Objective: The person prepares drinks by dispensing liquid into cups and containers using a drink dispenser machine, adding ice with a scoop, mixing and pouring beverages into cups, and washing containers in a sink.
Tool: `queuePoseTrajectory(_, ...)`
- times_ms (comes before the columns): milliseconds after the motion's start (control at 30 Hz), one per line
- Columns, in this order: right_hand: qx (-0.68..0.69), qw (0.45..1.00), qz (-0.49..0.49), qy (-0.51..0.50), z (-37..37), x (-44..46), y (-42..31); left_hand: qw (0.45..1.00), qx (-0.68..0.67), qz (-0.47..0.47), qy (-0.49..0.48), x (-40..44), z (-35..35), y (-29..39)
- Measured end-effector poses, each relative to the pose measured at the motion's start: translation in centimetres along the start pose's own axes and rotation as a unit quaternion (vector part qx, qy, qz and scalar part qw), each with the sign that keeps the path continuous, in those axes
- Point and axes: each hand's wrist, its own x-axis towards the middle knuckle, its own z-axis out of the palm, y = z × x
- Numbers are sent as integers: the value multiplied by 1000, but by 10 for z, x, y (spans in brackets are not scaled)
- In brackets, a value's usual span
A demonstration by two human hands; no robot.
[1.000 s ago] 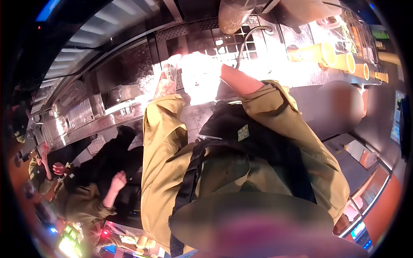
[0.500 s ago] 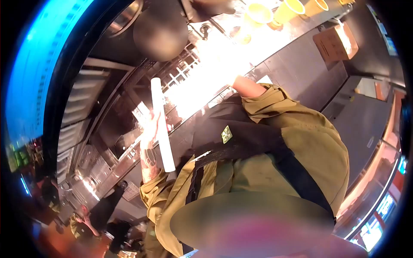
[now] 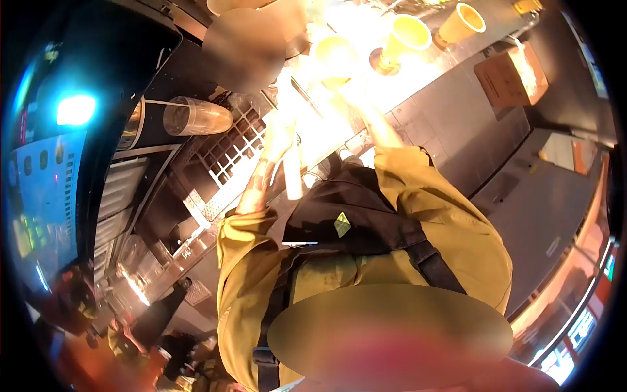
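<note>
My left hand (image 3: pixel 279 134) is closed around a long white tube (image 3: pixel 293 175). The tube's lower end points toward my dark apron (image 3: pixel 339 222), and its upper end is lost in glare. My right hand (image 3: pixel 349 97) reaches over the brightly lit counter, close to a yellow cup (image 3: pixel 333 51). Strong overexposure washes out its fingers, so whether they touch or hold anything is hidden. Two more yellow cups, one tall (image 3: pixel 406 40) and one farther right (image 3: pixel 460 26), stand beyond that hand.
A white grid rack (image 3: pixel 228 147) lies left of my left hand. Behind it a clear container (image 3: pixel 199 116) rests on its side. An open cardboard box (image 3: pixel 503 78) sits at the right, above a grey work surface (image 3: pixel 450 124). Other people show small at the lower left.
My left hand has moved up and to the right with the white tube, over the counter. My right forearm now extends farther toward the cups. The view has shifted slightly.
</note>
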Motion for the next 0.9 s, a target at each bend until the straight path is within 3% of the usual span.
queuePoseTrajectory(67,32,999,7,-20,-20,-20,-9,999,29,-19,31,18,8,5)
queuePoseTrajectory(133,54,997,19,-46,-43,-43,-20,995,-28,-39,82,19,10,4)
queuePoseTrajectory(200,69,994,29,-75,-58,-61,-28,972,-171,-45,155,16,12,3)
queuePoseTrajectory(233,81,992,29,-90,-59,-64,-31,920,-375,-35,106,4,1,17)
queuePoseTrajectory(333,116,983,18,-139,-36,-60,-42,779,-626,18,35,-44,-34,88)
queuePoseTrajectory(533,211,939,44,-268,44,-48,-81,827,-549,-20,121,-97,-56,50)
queuePoseTrajectory(567,231,925,80,-290,58,-47,-86,748,-653,9,120,-104,-57,43)
queuePoseTrajectory(667,302,852,253,-344,95,-41,-97,774,-587,-16,237,-129,-63,19)
queuePoseTrajectory(733,323,821,298,-365,122,-29,-97,761,-595,13,258,-152,-81,0)
queuePoseTrajectory(833,319,876,85,-352,180,6,-64,751,-585,21,305,-187,-94,-47)
queuePoseTrajectory(867,105,985,42,-130,203,3,-80,745,-594,16,302,-203,-96,-62)
queuePoseTrajectory(900,157,983,-5,-94,221,11,-81,741,-603,13,295,-213,-97,-75)
